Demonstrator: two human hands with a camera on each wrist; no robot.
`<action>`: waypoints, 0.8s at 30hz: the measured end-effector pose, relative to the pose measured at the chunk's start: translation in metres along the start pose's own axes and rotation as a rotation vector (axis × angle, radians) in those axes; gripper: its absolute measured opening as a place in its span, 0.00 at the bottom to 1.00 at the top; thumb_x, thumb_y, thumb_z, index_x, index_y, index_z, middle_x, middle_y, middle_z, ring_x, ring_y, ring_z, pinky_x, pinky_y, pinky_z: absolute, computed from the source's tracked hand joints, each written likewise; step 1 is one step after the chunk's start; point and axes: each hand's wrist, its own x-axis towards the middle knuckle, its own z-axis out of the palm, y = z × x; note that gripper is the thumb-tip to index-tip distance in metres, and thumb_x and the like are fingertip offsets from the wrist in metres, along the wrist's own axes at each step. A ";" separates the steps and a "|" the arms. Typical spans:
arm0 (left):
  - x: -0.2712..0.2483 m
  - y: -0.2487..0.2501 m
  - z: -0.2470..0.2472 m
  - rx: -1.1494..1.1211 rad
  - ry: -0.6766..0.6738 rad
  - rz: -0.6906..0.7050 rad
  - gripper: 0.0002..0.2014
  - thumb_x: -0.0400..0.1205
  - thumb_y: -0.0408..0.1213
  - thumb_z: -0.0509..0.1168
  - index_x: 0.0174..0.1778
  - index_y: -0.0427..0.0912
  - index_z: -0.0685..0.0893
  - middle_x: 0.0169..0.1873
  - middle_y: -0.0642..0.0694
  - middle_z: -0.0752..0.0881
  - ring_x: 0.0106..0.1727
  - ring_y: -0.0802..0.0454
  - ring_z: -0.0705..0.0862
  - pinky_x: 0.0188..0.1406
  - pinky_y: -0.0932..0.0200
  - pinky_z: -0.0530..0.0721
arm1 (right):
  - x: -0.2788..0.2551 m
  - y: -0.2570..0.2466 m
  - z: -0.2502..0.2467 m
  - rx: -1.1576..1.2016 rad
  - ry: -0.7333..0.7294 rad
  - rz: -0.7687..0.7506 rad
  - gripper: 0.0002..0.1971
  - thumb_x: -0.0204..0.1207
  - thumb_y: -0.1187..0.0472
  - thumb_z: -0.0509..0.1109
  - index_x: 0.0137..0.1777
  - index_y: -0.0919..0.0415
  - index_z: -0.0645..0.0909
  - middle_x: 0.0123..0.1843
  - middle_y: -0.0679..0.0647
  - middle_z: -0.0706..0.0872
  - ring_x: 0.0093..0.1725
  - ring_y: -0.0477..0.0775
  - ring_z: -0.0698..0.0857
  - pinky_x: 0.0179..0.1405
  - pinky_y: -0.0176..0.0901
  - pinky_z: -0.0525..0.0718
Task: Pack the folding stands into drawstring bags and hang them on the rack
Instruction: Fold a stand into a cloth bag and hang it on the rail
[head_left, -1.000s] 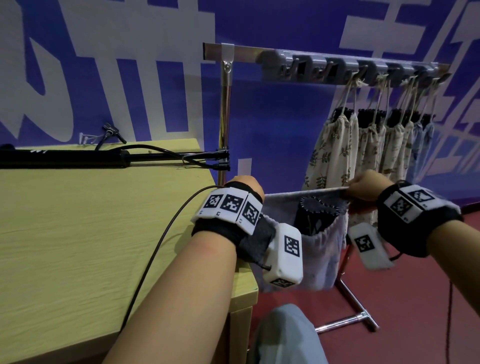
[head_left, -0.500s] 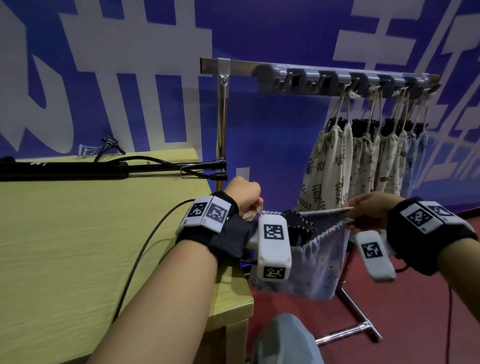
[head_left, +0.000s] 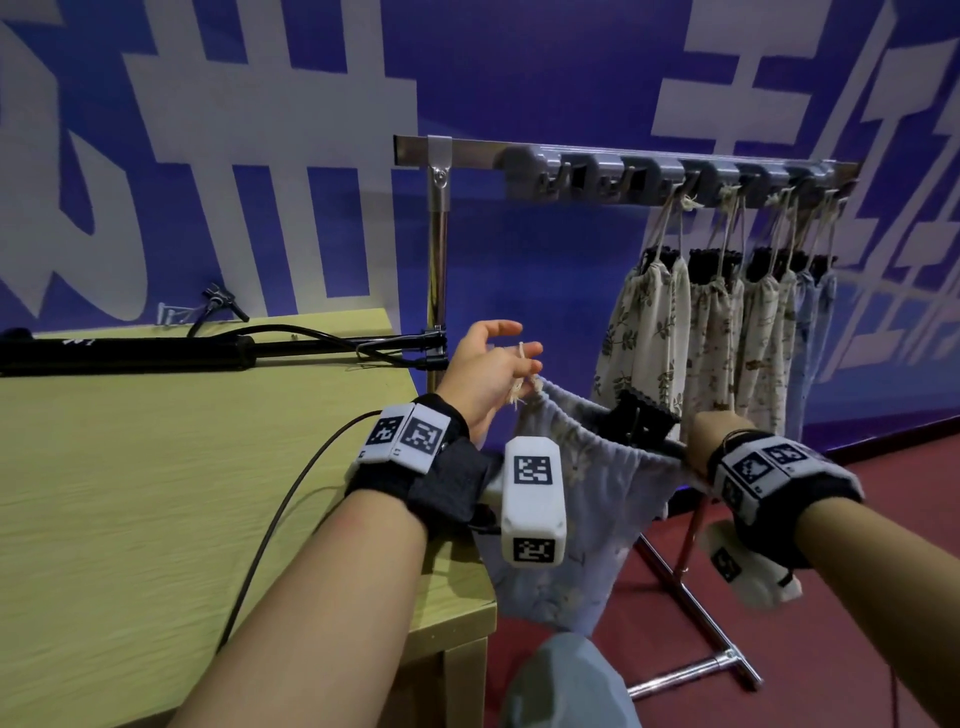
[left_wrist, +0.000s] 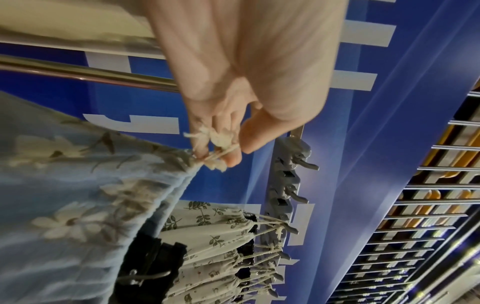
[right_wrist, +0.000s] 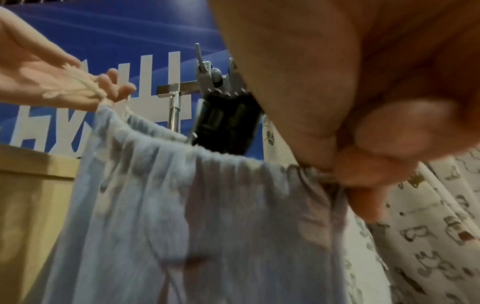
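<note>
Head view: left hand (head_left: 488, 371) is pinching the frayed cream drawstring ends (head_left: 522, 387) of a pale blue floral fabric drawstring bag (head_left: 587, 499), thumb & other fingers spreading apart. Right hand (head_left: 714, 441), at approx 3 o'clock of the bag, is clamping on the opposite rim w/ curled fingers. A black folding stand (head_left: 641, 421) is sticking out of the bag mouth. The silver metal hook rack (head_left: 670, 174) is standing at 12 o'clock, w/ cream leaf-print filled bags (head_left: 711, 338) hanging on its right hooks. The light wooden table (head_left: 182, 493) is lying at 9 o'clock.
</note>
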 end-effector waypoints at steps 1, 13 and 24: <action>0.001 -0.001 0.000 0.012 -0.016 0.000 0.17 0.78 0.15 0.58 0.52 0.43 0.74 0.49 0.40 0.83 0.44 0.52 0.82 0.44 0.56 0.83 | -0.001 0.001 0.000 0.031 0.004 0.009 0.17 0.78 0.61 0.67 0.64 0.69 0.79 0.63 0.63 0.84 0.63 0.59 0.83 0.54 0.42 0.81; 0.005 -0.002 -0.002 -0.010 -0.015 0.087 0.21 0.76 0.12 0.55 0.46 0.46 0.77 0.49 0.43 0.82 0.42 0.55 0.81 0.44 0.59 0.81 | 0.002 0.003 -0.008 0.299 -0.156 -0.001 0.11 0.72 0.70 0.68 0.28 0.63 0.76 0.20 0.53 0.81 0.31 0.51 0.89 0.21 0.36 0.80; 0.000 0.001 0.001 0.004 -0.095 0.115 0.21 0.75 0.11 0.54 0.45 0.44 0.77 0.47 0.44 0.80 0.44 0.53 0.81 0.43 0.59 0.81 | 0.002 0.004 0.010 0.949 -0.198 0.112 0.14 0.76 0.65 0.58 0.28 0.64 0.71 0.20 0.58 0.75 0.24 0.56 0.73 0.24 0.37 0.70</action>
